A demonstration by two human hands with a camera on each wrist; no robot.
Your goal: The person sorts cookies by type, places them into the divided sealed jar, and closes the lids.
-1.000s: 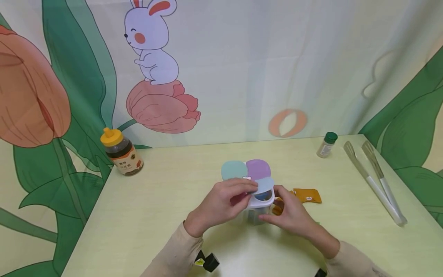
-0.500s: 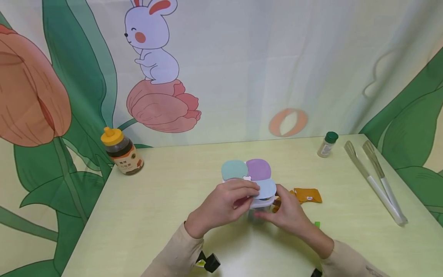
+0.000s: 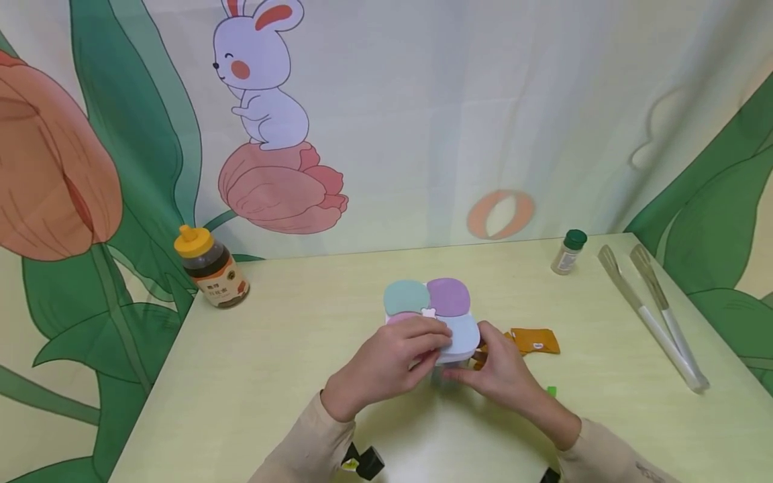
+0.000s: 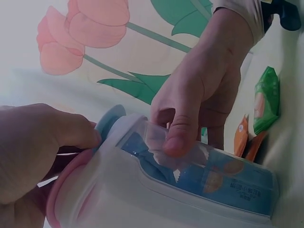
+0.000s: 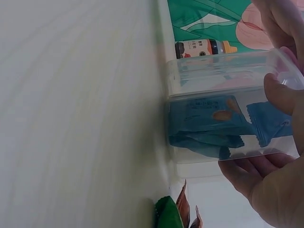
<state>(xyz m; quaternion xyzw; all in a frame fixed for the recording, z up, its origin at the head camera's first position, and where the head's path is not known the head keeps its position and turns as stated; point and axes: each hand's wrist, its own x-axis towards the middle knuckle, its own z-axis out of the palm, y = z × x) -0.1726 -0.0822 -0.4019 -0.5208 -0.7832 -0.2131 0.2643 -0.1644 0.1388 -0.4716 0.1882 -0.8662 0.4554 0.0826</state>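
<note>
A clear container [image 5: 218,76] with a four-part coloured lid stands upright on the table; blue packets [image 5: 204,116] show through one compartment. Its light-blue flap [image 3: 465,334] lies nearly level in the head view, and looks slightly tilted in the left wrist view. My left hand [image 3: 389,355] pinches this flap near the lid's middle, partly covering the pink flap [image 4: 71,175]. Around the right side of the container, my right hand [image 3: 507,372] grips the wall with the thumb in front and fingers behind. The teal flap [image 3: 407,296] and purple flap [image 3: 449,296] lie flat.
Orange-brown packets [image 3: 536,341] lie just right of the container, with a green packet [image 4: 267,99] near them. A honey bottle [image 3: 217,275] stands at the table's back left. At the back right are a green-capped shaker [image 3: 569,252] and metal tongs [image 3: 658,315].
The light-blue flap has come down from a raised tilt to nearly level over its compartment, with my left fingers on it. My right hand stays on the container, its thumb slightly shifted left.
</note>
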